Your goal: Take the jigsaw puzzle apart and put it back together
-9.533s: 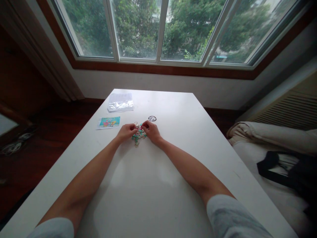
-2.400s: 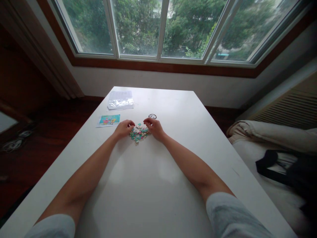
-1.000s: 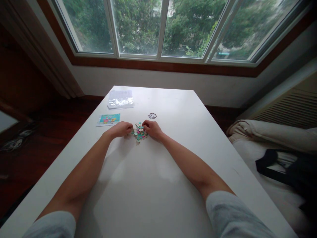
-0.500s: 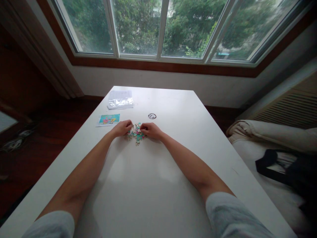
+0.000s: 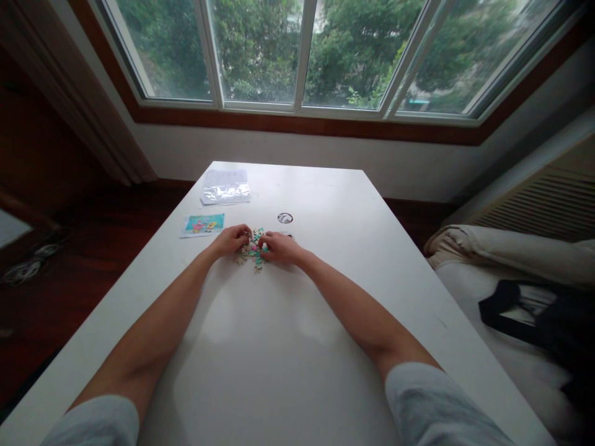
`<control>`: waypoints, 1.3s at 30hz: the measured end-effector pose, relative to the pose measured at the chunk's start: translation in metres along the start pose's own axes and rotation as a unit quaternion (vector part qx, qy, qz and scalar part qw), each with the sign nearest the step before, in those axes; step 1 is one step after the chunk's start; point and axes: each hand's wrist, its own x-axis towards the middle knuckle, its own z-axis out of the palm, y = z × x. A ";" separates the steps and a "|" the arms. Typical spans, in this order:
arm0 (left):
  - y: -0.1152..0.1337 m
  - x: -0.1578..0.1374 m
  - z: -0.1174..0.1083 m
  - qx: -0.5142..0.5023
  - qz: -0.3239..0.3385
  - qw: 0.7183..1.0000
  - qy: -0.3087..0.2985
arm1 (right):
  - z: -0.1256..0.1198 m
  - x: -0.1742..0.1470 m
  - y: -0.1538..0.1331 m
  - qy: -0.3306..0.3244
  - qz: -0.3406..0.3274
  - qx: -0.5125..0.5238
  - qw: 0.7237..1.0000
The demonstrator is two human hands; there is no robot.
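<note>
Probably against spills, puzzle pieces (image 5: 255, 251) lie well inside the desk's (image 5: 288, 347) edges, between left hand (image 5: 230, 240) and right hand (image 5: 282, 248), grips unclear.

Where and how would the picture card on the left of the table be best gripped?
Probably by the left edge of the picture card, pinched from the left between thumb and fingertip. It lies flat on the table, so an edge likely needs lifting first; the left hand is close to its right side, while its left edge is unobstructed.
</note>
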 end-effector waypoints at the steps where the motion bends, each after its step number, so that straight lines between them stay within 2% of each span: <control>1: 0.000 0.000 0.000 0.003 0.004 1.000 0.000 | 0.001 0.001 0.001 -0.001 -0.003 0.001 1.000; 12: 0.009 -0.001 -0.004 0.070 0.023 0.997 0.019 | 0.012 0.004 0.008 0.020 -0.032 0.073 0.997; 16: 0.013 -0.002 -0.005 0.097 0.030 0.995 0.009 | 0.013 0.005 0.007 0.018 -0.020 0.097 0.995; 22: 0.011 -0.002 -0.004 0.098 0.021 0.995 0.014 | 0.018 0.007 0.013 0.035 -0.039 0.129 0.990; 25: 0.008 -0.003 -0.002 0.079 0.001 0.997 0.020 | 0.021 0.009 0.017 0.054 -0.043 0.188 0.980; 31: 0.011 -0.005 -0.001 0.041 0.000 0.999 0.031 | 0.024 0.012 0.026 0.091 -0.008 0.295 0.951; 39: 0.020 -0.007 -0.003 0.058 0.016 0.998 -0.003 | 0.030 0.013 0.031 0.106 0.011 0.385 0.917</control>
